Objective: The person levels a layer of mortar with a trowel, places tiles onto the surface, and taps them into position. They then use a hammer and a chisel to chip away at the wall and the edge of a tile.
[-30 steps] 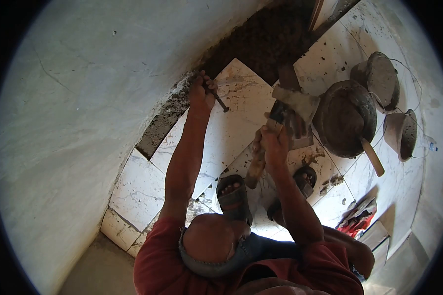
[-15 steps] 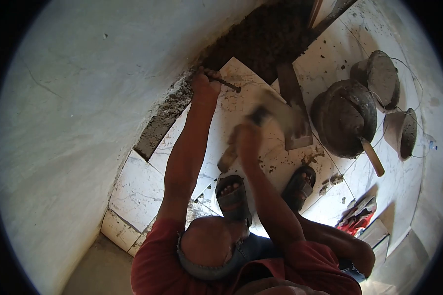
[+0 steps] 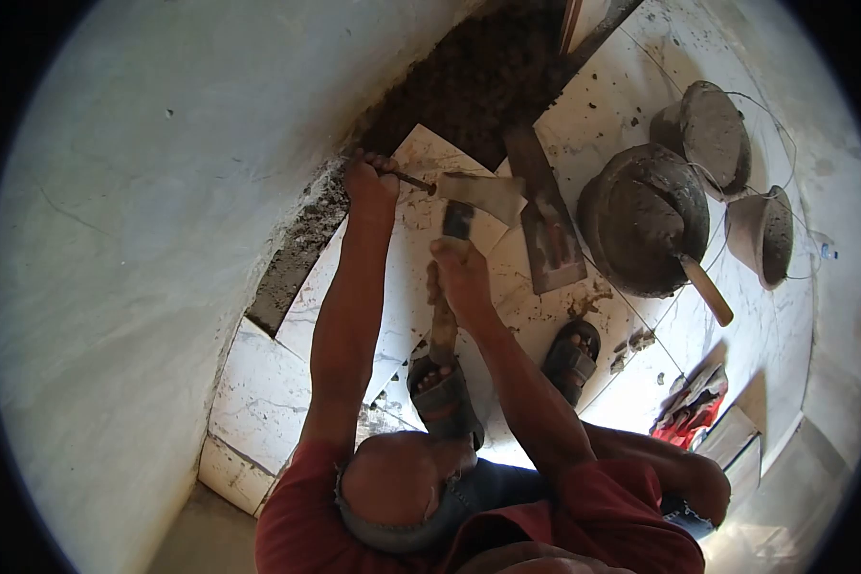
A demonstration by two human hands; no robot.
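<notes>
My left hand (image 3: 372, 179) is closed around a metal chisel (image 3: 413, 181) at the foot of the wall, where the plaster edge is rough. My right hand (image 3: 459, 268) grips the wooden handle of a hatchet-like hammer (image 3: 483, 196), whose head is at the chisel's end. Beneath the tools lies a marbled white tile (image 3: 440, 153), its far corner beside dark, bare ground (image 3: 469, 77). A strip of grey mortar (image 3: 282, 287) runs along the wall, left of my left forearm.
A long flat trowel (image 3: 543, 215) lies right of the hammer. Farther right stand a mortar basin (image 3: 607, 215) with a wooden-handled tool (image 3: 706, 290) in it and two buckets (image 3: 717, 139) (image 3: 751, 234). My sandalled feet (image 3: 442, 397) rest on the tiles; a red bundle (image 3: 684, 416) lies at right.
The hammer has moved left, its head now against or close to the chisel's end and no longer blurred. The whole view has shifted slightly; my left hand still holds the chisel.
</notes>
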